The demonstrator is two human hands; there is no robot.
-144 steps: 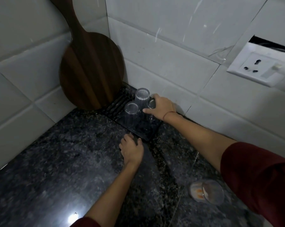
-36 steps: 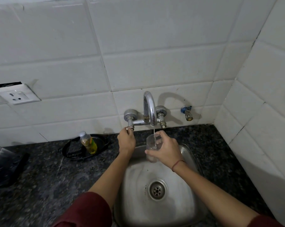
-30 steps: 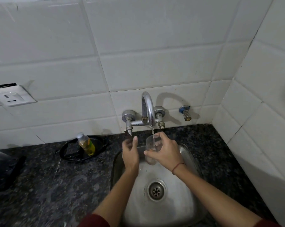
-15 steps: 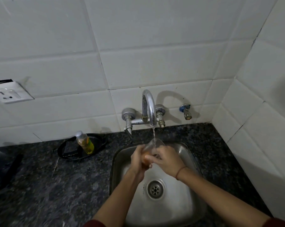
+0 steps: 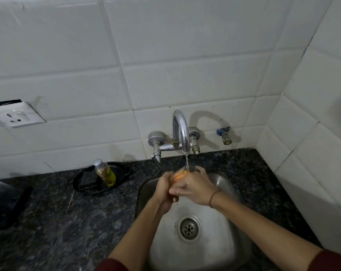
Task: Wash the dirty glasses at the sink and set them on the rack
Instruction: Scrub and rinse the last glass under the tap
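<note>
A small clear glass (image 5: 180,174) with orange residue sits between both my hands, over the steel sink (image 5: 230,194). A thin stream of water runs from the chrome tap (image 5: 180,130) into it. My right hand (image 5: 195,187) wraps the glass from the right. My left hand (image 5: 162,189) presses against it from the left, fingers on or in it. Most of the glass is hidden by my fingers. The rack is out of view.
A soap bottle (image 5: 105,173) with yellow liquid lies on a black oval dish (image 5: 83,182) left of the sink. Dark granite counter (image 5: 68,222) surrounds the basin; a dark object (image 5: 7,202) lies at the far left. A wall socket (image 5: 17,114) and a small valve (image 5: 225,134) sit on the tiles.
My left hand left the tap handle and came onto the glass. Both hands lowered the glass slightly under the running water and are rubbing it.
</note>
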